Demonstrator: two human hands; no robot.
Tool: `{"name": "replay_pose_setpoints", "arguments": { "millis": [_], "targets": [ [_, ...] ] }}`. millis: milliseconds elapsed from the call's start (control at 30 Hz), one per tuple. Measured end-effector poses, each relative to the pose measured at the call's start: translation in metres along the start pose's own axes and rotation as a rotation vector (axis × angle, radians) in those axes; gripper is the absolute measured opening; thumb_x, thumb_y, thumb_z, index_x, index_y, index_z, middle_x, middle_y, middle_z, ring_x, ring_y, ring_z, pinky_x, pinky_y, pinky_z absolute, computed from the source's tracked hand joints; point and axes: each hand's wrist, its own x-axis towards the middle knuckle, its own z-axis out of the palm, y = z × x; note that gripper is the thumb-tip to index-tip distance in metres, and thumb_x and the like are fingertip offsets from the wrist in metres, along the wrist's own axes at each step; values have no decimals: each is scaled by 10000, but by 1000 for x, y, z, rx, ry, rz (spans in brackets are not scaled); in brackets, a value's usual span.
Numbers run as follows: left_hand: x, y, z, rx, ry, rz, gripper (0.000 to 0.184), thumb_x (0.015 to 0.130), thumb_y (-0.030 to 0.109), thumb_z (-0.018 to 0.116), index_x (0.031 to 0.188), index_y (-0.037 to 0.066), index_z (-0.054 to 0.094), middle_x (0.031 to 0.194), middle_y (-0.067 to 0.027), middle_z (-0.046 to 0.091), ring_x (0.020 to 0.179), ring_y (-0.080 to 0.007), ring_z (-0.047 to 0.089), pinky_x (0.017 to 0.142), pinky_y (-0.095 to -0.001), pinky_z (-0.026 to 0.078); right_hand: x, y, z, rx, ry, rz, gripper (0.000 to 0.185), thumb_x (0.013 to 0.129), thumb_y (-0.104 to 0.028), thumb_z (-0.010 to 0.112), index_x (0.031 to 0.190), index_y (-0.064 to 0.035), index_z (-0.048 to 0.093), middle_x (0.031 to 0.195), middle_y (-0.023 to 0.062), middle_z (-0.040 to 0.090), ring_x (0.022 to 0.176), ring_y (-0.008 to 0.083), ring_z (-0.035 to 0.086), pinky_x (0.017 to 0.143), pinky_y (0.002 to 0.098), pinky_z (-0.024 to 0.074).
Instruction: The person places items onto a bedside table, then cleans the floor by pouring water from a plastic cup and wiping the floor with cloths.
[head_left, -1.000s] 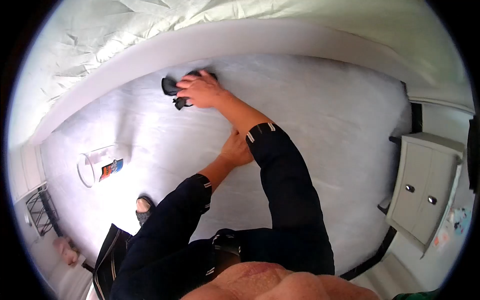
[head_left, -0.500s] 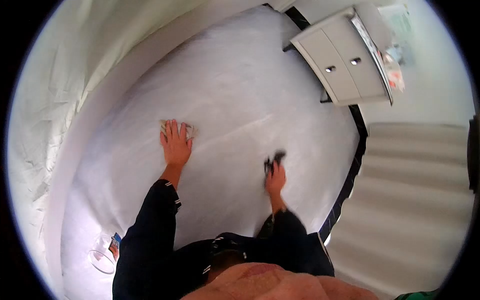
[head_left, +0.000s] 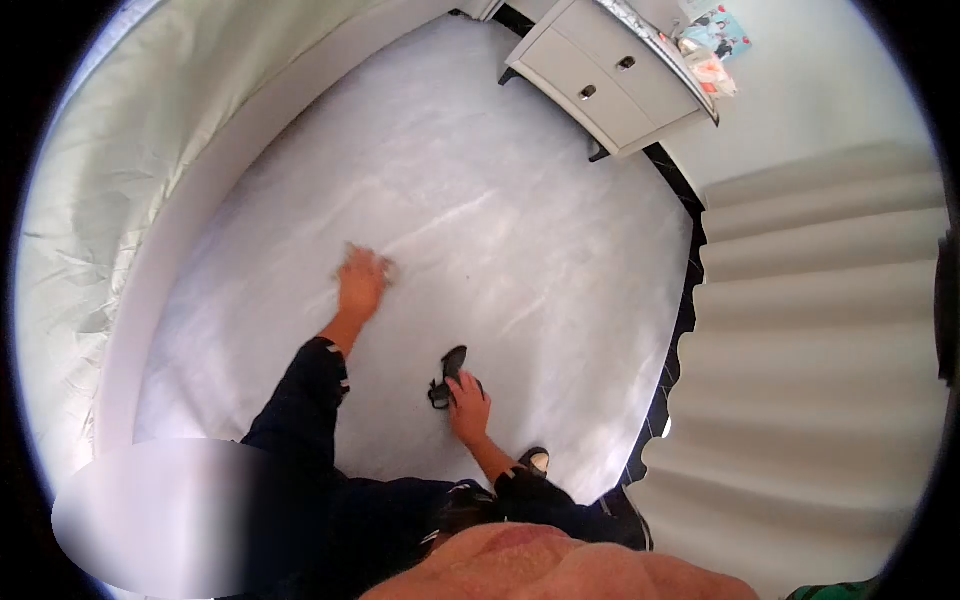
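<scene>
My left hand point(head_left: 362, 283), smeared by motion, presses on a small pale patterned cloth point(head_left: 391, 270) on the floor; only the cloth's edges show around the fingers. My right hand point(head_left: 469, 405) is closed on a black sandal point(head_left: 454, 362) with a strap and buckle-like part. The sandal is at floor level in front of my knees, right of and nearer to me than the cloth. Behind my right wrist lies another black shoe point(head_left: 538, 459) with a pale inside, partly hidden by my sleeve.
The pale, marbled floor point(head_left: 560, 230) has a dark border on the right. A grey two-door cabinet point(head_left: 610, 75) with items on top stands at the back right. Pleated curtain point(head_left: 800, 330) hangs at right; light fabric point(head_left: 130, 180) covers the left side. A blurred patch hides the lower left.
The view has shifted right. My right hand has brought the black sandal left and nearer to me, and the other shoe now shows. My left hand has slid slightly right with the cloth.
</scene>
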Motion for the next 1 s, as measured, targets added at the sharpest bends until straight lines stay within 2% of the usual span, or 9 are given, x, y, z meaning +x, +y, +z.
{"name": "replay_pose_setpoints", "arguments": {
  "millis": [67,167,267,400,467,700,833,933,1000],
  "targets": [
    [-10,17,-4,-100,-57,279,280,864,180,540,1137,153,598,1199,-134,556,1230,-316,453,940,-509,390,31,-7,-2,83,-21,-4,462,800,-91,631,1251,-156,556,1356,97,483,1233,284,460,970,453,354],
    [10,33,-35,-305,-238,244,259,843,140,539,1085,159,629,1111,-119,587,1143,-304,509,901,-479,428,103,-7,-3,323,-153,-39,415,843,-131,625,1253,-119,563,1181,86,604,1066,227,566,913,340,428],
    [40,13,-69,-430,-9,87,255,830,130,545,1066,151,638,1076,-103,603,1063,-293,547,884,-461,443,171,-30,-66,432,-324,22,413,871,-147,612,1273,-81,545,1032,66,655,953,150,569,874,304,457],
    [50,-35,-61,-413,110,-28,268,834,151,575,1098,133,620,1174,-108,559,1184,-299,471,948,-474,416,230,-65,-181,260,-224,-162,391,881,-119,588,1266,-75,542,995,33,633,913,107,549,834,275,464],
    [41,-62,-45,-324,132,-45,289,837,159,592,1123,126,609,1256,-107,521,1260,-296,411,1004,-476,377,249,-95,-227,342,-251,-101,363,883,-109,584,1242,-66,552,987,22,631,898,99,548,825,265,462],
    [32,-86,-45,-317,52,-28,398,804,82,633,1197,110,575,1394,-115,424,1357,-305,297,1097,-499,249,398,-55,-191,194,62,-295,364,859,-178,598,1206,-68,575,1048,169,648,926,287,634,827,346,484],
    [31,-79,-56,-370,0,-135,447,798,53,628,1235,83,541,1394,-149,421,1356,-330,300,1098,-494,251,513,-8,-114,222,286,-137,342,866,-171,578,1195,-76,571,1077,168,640,990,336,615,857,366,476],
    [87,-95,-48,-365,130,-224,480,799,36,619,1267,70,516,1396,-168,420,1342,-356,318,1097,-489,258,539,-41,-90,-216,231,128,371,884,-196,558,1249,-133,535,1377,89,463,1248,248,450,906,535,400],
    [152,-104,-50,-344,254,-248,480,810,36,608,1279,65,509,1392,-177,426,1327,-378,334,1097,-486,260,567,-49,-75,-194,267,43,377,878,-199,572,1250,-148,538,1406,68,432,1283,233,405,898,571,372]
  ]
}}
